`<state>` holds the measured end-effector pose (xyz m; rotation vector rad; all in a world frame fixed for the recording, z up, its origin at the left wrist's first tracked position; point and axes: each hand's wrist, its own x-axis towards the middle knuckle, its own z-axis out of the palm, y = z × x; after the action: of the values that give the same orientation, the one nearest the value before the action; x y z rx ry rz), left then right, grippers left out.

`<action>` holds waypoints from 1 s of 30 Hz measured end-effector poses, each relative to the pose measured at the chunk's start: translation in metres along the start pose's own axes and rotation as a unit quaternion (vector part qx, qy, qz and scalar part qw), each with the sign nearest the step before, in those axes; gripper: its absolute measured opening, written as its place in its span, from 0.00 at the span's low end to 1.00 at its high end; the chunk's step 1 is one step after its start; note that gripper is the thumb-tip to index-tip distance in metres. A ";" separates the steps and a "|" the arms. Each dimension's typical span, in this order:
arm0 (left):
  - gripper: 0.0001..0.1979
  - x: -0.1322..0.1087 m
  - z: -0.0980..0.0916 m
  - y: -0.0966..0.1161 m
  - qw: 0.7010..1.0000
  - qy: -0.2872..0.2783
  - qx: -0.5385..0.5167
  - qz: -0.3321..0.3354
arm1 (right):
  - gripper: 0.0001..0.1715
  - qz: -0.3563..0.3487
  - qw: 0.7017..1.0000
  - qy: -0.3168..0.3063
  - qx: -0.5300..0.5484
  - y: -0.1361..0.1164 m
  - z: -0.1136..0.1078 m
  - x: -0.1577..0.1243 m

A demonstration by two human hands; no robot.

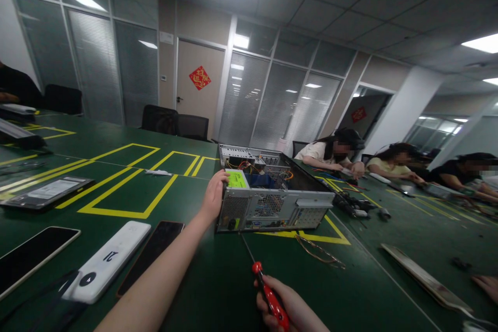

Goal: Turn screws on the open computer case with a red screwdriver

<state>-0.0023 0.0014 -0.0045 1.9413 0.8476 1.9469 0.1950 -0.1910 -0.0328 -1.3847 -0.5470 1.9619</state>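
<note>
An open desktop computer case point(272, 202) lies on its side on the green table point(218, 280), its rear panel facing me and cables showing inside. My left hand point(213, 196) is stretched out and grips the case's near left corner, beside the green-labelled power supply point(236, 179). My right hand point(290, 308) is low in the view, closed round the red handle of a screwdriver point(268, 295). Its thin shaft points toward the bottom edge of the case's rear panel.
Two dark phones point(33, 254) and a white power bank point(109, 262) lie at the near left, a flat panel point(46, 192) farther left. Yellow tape lines point(128, 187) mark the table. Three people sit at the right with tools point(352, 203). A metal strip point(424, 280) lies near right.
</note>
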 end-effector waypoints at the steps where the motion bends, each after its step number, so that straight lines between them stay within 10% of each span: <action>1: 0.20 0.000 0.000 0.000 1.000 0.000 -0.001 -0.001 | 0.16 0.001 1.000 0.002 0.004 0.000 0.000 0.001; 30: 0.20 0.000 0.000 0.000 1.000 0.000 -0.003 0.001 | 0.16 -0.095 0.993 0.044 -0.056 0.007 0.000 0.007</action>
<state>-0.0025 0.0014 -0.0050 1.9387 0.8402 1.9483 0.1917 -0.1908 -0.0426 -1.4245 -0.7289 1.7329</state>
